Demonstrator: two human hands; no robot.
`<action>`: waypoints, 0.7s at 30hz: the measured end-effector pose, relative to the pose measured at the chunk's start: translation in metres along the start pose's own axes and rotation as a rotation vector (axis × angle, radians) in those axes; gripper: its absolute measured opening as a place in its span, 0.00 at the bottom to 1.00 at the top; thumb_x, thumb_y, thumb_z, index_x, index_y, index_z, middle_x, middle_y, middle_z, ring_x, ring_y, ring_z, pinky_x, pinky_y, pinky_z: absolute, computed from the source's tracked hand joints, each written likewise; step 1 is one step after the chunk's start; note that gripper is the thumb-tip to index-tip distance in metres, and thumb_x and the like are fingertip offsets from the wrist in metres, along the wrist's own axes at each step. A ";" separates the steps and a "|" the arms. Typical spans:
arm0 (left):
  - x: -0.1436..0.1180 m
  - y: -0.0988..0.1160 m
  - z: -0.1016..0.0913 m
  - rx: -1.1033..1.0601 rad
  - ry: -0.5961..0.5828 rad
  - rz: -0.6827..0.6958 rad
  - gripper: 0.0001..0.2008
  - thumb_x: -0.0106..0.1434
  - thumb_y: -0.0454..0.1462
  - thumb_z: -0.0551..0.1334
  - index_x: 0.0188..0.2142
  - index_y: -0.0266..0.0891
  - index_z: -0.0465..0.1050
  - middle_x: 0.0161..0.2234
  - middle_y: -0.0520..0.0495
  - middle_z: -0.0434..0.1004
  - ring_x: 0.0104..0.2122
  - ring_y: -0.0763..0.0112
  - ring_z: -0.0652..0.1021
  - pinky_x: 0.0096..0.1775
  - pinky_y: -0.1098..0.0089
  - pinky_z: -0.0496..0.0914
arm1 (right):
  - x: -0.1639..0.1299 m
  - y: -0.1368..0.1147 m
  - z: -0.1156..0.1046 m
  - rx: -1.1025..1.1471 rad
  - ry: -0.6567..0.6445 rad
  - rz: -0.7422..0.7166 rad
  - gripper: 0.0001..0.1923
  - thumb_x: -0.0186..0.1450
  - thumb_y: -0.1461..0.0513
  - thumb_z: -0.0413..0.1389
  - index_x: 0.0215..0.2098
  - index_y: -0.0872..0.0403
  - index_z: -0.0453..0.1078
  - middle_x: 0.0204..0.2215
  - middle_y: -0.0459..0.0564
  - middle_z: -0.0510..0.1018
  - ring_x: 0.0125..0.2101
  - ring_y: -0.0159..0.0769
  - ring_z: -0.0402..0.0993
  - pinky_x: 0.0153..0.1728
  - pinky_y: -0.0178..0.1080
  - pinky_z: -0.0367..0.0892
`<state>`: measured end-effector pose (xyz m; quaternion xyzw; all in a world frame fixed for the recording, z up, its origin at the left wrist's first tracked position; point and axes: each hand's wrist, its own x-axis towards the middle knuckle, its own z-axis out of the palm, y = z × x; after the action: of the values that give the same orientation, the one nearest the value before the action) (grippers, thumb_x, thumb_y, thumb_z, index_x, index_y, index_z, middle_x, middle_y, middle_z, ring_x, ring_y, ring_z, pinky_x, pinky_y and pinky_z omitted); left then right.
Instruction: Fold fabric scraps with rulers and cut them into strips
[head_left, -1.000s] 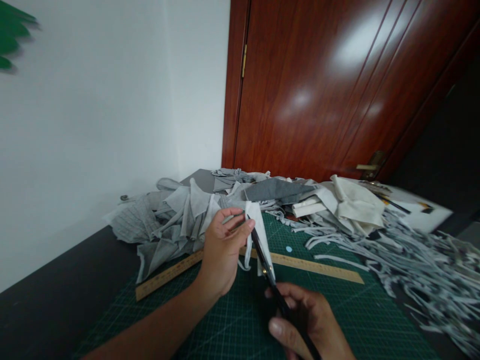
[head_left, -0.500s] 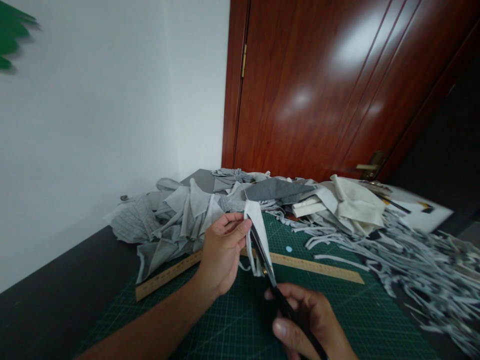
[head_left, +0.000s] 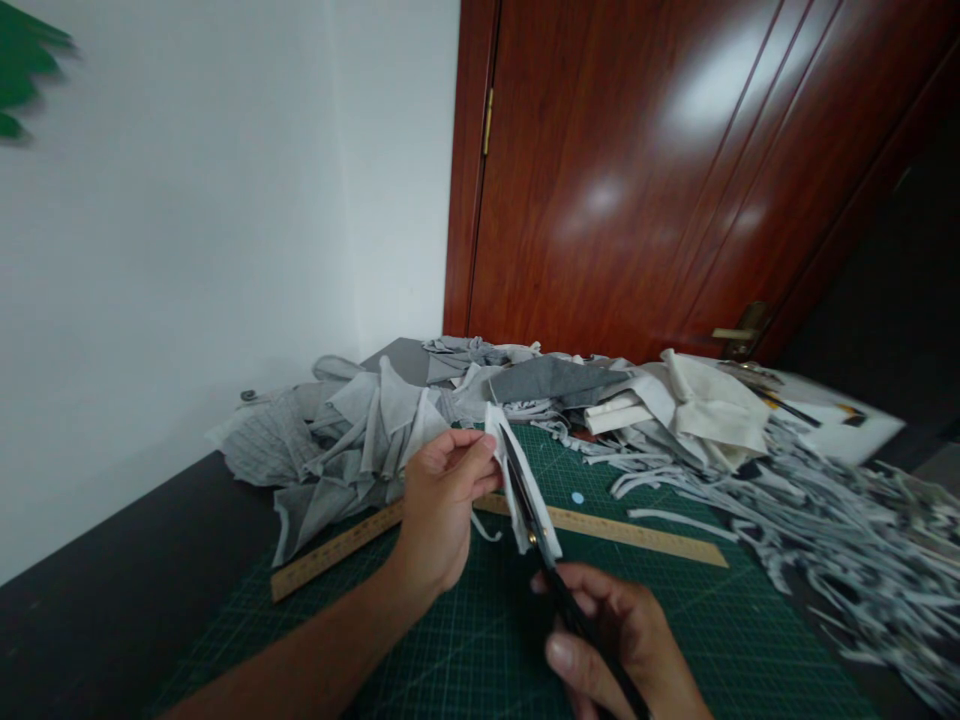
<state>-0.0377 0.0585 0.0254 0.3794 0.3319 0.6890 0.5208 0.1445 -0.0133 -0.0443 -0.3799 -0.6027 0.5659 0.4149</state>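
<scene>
the person's left hand pinches a small pale grey scrap of cloth by its upper edge and holds it upright above the dark green gridded cutting mat, while the right hand is closed round the handles of black-bladed scissors whose blades run up the middle of the scrap. judged from how things lie, the work is well along but far from over: a wide heap of thin grey cloth strips lies spread at the right of the bench, and a mound of uncut grey and white fabric pieces waits at the left behind the long wooden ruler. the present cut looks part way through the scrap, though the blades hide the slit itself. against the frame half a second ago, the scrap has tilted a little more to the right and its lower corner hangs lower over the ruler; the left thumb sits slightly higher, and the right hand has barely shifted.
</scene>
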 end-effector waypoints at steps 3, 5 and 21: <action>-0.001 0.000 0.002 0.002 -0.010 0.005 0.14 0.55 0.43 0.76 0.33 0.36 0.78 0.29 0.48 0.82 0.30 0.66 0.82 0.38 0.67 0.77 | 0.000 -0.001 -0.001 -0.010 -0.012 -0.006 0.36 0.59 0.38 0.69 0.51 0.56 0.75 0.21 0.41 0.73 0.14 0.25 0.65 0.17 0.29 0.63; -0.002 -0.001 0.003 0.000 -0.024 0.005 0.14 0.56 0.43 0.75 0.34 0.36 0.79 0.30 0.47 0.82 0.30 0.67 0.82 0.39 0.66 0.77 | 0.000 -0.002 -0.001 -0.019 -0.025 -0.013 0.36 0.60 0.38 0.69 0.51 0.56 0.75 0.21 0.41 0.73 0.13 0.25 0.66 0.17 0.29 0.63; -0.003 -0.002 0.004 0.002 -0.025 0.015 0.14 0.58 0.45 0.74 0.33 0.37 0.76 0.26 0.53 0.73 0.25 0.75 0.74 0.31 0.74 0.73 | 0.000 -0.003 0.005 0.024 0.012 -0.048 0.33 0.59 0.41 0.70 0.49 0.55 0.74 0.21 0.38 0.70 0.14 0.21 0.59 0.17 0.27 0.57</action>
<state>-0.0328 0.0562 0.0245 0.3910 0.3232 0.6879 0.5191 0.1399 -0.0151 -0.0410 -0.3638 -0.6023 0.5606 0.4366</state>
